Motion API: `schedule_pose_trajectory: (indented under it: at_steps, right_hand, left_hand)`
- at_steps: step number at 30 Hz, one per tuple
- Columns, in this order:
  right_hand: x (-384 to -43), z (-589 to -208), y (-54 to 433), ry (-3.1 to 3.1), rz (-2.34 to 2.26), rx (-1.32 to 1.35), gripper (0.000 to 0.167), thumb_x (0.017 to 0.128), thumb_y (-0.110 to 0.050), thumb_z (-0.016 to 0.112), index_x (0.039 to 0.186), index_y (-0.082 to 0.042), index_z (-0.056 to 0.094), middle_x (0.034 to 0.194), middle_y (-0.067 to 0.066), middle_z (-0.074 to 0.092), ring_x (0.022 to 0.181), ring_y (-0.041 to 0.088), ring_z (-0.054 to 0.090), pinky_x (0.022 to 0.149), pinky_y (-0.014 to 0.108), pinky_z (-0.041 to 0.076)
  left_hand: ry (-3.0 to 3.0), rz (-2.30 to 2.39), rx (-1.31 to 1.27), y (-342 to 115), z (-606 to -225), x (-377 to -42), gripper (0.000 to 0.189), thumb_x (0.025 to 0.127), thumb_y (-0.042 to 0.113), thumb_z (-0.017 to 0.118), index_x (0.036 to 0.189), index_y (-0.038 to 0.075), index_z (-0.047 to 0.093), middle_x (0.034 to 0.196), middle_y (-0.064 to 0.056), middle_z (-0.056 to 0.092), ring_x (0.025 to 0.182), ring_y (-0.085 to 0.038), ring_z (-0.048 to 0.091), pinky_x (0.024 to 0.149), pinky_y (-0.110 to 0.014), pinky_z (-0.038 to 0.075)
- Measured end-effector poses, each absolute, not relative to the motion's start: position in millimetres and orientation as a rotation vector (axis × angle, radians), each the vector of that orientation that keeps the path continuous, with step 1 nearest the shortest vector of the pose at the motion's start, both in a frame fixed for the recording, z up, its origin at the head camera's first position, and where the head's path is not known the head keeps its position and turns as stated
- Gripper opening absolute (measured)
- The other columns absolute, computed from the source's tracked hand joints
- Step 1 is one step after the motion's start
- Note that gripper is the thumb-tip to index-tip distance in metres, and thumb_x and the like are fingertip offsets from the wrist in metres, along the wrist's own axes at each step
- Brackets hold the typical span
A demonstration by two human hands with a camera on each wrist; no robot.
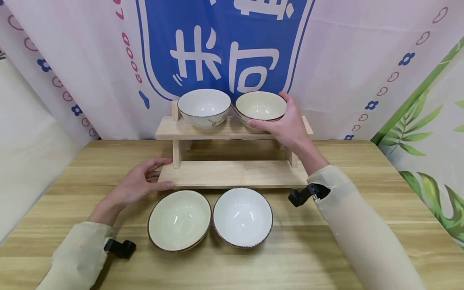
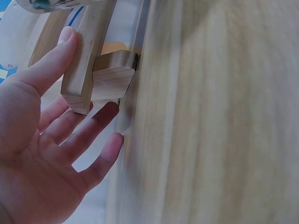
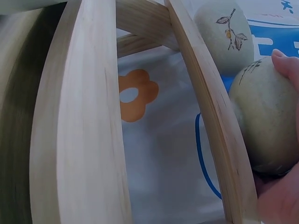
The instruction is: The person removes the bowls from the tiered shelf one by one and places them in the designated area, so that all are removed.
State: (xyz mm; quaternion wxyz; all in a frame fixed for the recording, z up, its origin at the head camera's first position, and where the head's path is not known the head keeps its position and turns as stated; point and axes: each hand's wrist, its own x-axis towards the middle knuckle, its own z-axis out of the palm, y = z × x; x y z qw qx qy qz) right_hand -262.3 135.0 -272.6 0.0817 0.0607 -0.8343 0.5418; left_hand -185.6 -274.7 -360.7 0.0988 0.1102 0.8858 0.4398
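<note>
A two-step wooden stand [image 1: 235, 173] sits on the table. My left hand [image 1: 135, 183] grips the left end of its lower board, thumb at the front; in the left wrist view the thumb lies along the board [image 2: 84, 70]. On the upper step, my right hand [image 1: 290, 125] holds a dark-rimmed cream bowl [image 1: 261, 105], thumb at the front and fingers round the right side. In the right wrist view, the outside of that bowl [image 3: 266, 116] shows, partly hidden by the hand. Left of it on the same step stands a white bowl [image 1: 204, 104] with a branch pattern.
In front of the stand, a wider cream bowl [image 1: 179, 221] and a white bowl [image 1: 243, 217] stand side by side on the wooden table [image 1: 301, 257]. A printed curtain [image 1: 337, 68] hangs close behind the stand. Each wrist carries a small black camera mount [image 1: 121, 249].
</note>
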Motion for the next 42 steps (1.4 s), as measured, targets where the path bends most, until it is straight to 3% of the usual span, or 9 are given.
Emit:
schedule_pose_trajectory:
  at_steps: [18, 28, 35, 42]
  right_hand:
    - [-235, -272, 163, -2.432, 1.746, 0.342, 0.115, 0.080, -0.026, 0.096, 0.168, -0.014, 0.023, 0.161, 0.010, 0.044, 0.142, 0.025, 0.051, 0.120, 0.045, 0.047]
    - [-209, -270, 180, -2.408, 1.845, 0.453, 0.112, 0.082, -0.008, 0.093, 0.169, -0.015, 0.023, 0.162, 0.009, 0.042, 0.141, 0.027, 0.053, 0.100, 0.018, 0.056]
    - [-186, -274, 192, -2.418, 1.856, 0.512, 0.109, 0.080, 0.002, 0.090, 0.168, -0.012, 0.026, 0.158, 0.011, 0.044, 0.132, 0.028, 0.058, 0.097, 0.019, 0.058]
    - [-165, -284, 207, -2.448, 1.797, 0.613, 0.116, 0.076, 0.007, 0.092, 0.169, -0.007, 0.023, 0.161, 0.017, 0.040, 0.133, 0.032, 0.055, 0.098, 0.018, 0.057]
  left_hand:
    - [2.619, 1.302, 0.334, -276, -361, -184, 0.078, 0.098, 0.033, 0.081, 0.162, 0.011, 0.042, 0.159, -0.023, 0.053, 0.141, -0.046, 0.059, 0.110, -0.050, 0.051]
    - [2.623, 1.301, 0.331, -275, -361, -184, 0.078, 0.098, 0.033, 0.082, 0.162, 0.011, 0.043, 0.158, -0.023, 0.054, 0.140, -0.045, 0.059, 0.109, -0.048, 0.051]
    - [2.626, 1.299, 0.329, -275, -361, -184, 0.079, 0.098, 0.034, 0.082, 0.162, 0.011, 0.043, 0.158, -0.023, 0.053, 0.140, -0.045, 0.060, 0.107, -0.043, 0.053]
    - [2.628, 1.292, 0.325, -275, -360, -184, 0.079, 0.097, 0.034, 0.082, 0.162, 0.010, 0.043, 0.158, -0.023, 0.054, 0.140, -0.045, 0.060, 0.107, -0.043, 0.053]
